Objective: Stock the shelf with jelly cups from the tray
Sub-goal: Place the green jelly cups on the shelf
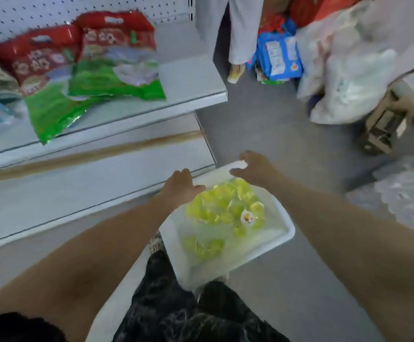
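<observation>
White tray (281,239) holds two clusters of green jelly cups (225,206)

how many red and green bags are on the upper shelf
2. The left bag overhangs the shelf edge; the right bag overlaps it. Others may be hidden at far left.

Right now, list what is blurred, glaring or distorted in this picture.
Head view: motion blur softens everything; print on the bags is unreadable; cups in the tray smear into one yellow-green mass; small glints on the bags' green foil; the wide lens stretches the forearms toward the bottom corners.
</observation>
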A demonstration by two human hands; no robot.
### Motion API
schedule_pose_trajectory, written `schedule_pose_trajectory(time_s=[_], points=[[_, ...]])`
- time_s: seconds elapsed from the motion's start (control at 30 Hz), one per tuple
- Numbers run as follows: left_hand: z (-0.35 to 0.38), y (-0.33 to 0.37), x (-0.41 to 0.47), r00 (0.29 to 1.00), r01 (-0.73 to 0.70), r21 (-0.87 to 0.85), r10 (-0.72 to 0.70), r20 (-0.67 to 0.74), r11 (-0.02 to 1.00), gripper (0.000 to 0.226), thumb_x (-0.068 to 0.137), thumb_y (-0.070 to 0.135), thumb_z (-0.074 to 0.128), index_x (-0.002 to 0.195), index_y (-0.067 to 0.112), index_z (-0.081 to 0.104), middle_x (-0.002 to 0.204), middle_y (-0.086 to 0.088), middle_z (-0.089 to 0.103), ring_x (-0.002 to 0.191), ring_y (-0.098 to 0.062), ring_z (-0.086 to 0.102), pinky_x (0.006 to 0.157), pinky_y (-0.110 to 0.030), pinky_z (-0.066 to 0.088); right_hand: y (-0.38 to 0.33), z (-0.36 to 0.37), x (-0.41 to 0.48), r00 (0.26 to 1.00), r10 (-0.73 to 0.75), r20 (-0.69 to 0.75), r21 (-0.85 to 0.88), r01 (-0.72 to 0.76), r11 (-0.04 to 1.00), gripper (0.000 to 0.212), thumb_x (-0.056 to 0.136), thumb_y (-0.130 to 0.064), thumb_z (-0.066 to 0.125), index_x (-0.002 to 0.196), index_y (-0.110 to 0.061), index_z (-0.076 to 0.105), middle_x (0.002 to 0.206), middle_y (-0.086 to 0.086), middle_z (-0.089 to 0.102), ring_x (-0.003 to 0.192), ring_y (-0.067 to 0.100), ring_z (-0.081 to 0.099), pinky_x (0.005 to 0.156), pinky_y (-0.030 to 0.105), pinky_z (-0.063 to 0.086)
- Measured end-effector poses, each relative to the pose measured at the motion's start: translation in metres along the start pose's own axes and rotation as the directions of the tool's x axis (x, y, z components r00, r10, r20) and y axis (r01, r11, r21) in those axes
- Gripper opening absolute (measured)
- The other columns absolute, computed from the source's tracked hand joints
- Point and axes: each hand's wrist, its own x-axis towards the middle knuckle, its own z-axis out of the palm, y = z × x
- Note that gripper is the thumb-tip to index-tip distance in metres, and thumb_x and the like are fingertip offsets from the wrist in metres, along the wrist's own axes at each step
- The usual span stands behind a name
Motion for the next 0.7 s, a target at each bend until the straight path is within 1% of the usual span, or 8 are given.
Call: schedule_pose_trajectory(time_s=[0.1,0.17,0.23,0.33,0.43,0.53,0.63,0.7], points=[[0.045,-0.030,0.014,0.986,0.033,0.023,-0.036,0.164,0.999,0.062,0.085,0.049,0.068,0.126,0.007,0.051,0.128,-0.013,0.055,0.117,-0.030,0.053,0.094,-0.036,0.045,0.031,0.059,0.005,0.980,0.108,0.165,0.015,-0.112,0.994,0.054,0.086,-0.045,0.070,0.130,-0.017,0.056,0.139,0.002,0.054,0.128,0.021,0.050,0.100,0.028,0.036],[0.073,-0.046,0.019,0.966,0.040,0.033,-0.048,0.255,0.999,0.061,0.084,0.048,0.069,0.126,0.008,0.052,0.129,-0.012,0.054,0.118,-0.029,0.052,0.091,-0.034,0.042,0.048,0.094,0.000,0.954,0.164,0.253,0.022,-0.175,0.984,0.052,0.085,-0.046,0.070,0.127,-0.018,0.058,0.138,0.002,0.055,0.127,0.019,0.051,0.097,0.026,0.038],[0.097,-0.059,0.027,0.936,0.036,0.054,-0.053,0.349,0.998,0.061,0.083,0.047,0.070,0.125,0.007,0.052,0.126,-0.012,0.056,0.113,-0.028,0.054,0.090,-0.035,0.045,0.066,0.126,-0.002,0.923,0.212,0.322,0.031,-0.234,0.972,0.052,0.085,-0.044,0.071,0.127,-0.015,0.059,0.137,0.004,0.056,0.128,0.020,0.051,0.101,0.027,0.038],[0.127,-0.072,0.040,0.888,0.008,0.095,-0.051,0.457,0.995,0.067,0.081,0.044,0.074,0.129,0.004,0.050,0.126,-0.014,0.055,0.117,-0.028,0.053,0.096,-0.038,0.046,0.089,0.165,-0.005,0.863,0.279,0.422,0.049,-0.329,0.943,0.056,0.084,-0.042,0.073,0.131,-0.014,0.058,0.136,0.006,0.056,0.128,0.019,0.051,0.104,0.028,0.037],[0.150,-0.084,0.056,0.846,-0.032,0.105,-0.029,0.532,0.994,0.077,0.076,0.048,0.078,0.132,0.006,0.048,0.129,-0.013,0.053,0.119,-0.028,0.052,0.099,-0.039,0.045,0.105,0.196,0.000,0.827,0.296,0.478,0.064,-0.369,0.927,0.059,0.082,-0.042,0.075,0.132,-0.016,0.056,0.137,0.004,0.056,0.128,0.016,0.051,0.104,0.025,0.037],[0.169,-0.096,0.072,0.811,-0.076,0.085,0.013,0.584,0.993,0.084,0.069,0.051,0.082,0.136,0.013,0.048,0.134,-0.008,0.051,0.122,-0.025,0.051,0.100,-0.037,0.043,0.113,0.220,0.010,0.802,0.299,0.517,0.076,-0.391,0.917,0.061,0.081,-0.041,0.077,0.133,-0.019,0.054,0.139,0.000,0.055,0.129,0.012,0.050,0.103,0.023,0.036],[0.185,-0.109,0.079,0.788,-0.124,0.104,0.035,0.615,0.987,0.087,0.065,0.050,0.085,0.137,0.016,0.048,0.133,-0.007,0.052,0.120,-0.024,0.052,0.096,-0.035,0.044,0.118,0.239,0.017,0.777,0.305,0.551,0.084,-0.416,0.906,0.062,0.078,-0.038,0.080,0.132,-0.022,0.053,0.138,0.000,0.055,0.126,0.014,0.051,0.096,0.020,0.038],[0.194,-0.116,0.079,0.787,-0.136,0.126,0.030,0.616,0.983,0.088,0.063,0.050,0.086,0.136,0.017,0.048,0.130,-0.006,0.053,0.116,-0.024,0.054,0.094,-0.036,0.046,0.120,0.248,0.018,0.774,0.308,0.553,0.083,-0.418,0.904,0.063,0.076,-0.037,0.082,0.132,-0.022,0.054,0.137,0.000,0.055,0.125,0.015,0.051,0.095,0.019,0.037]])
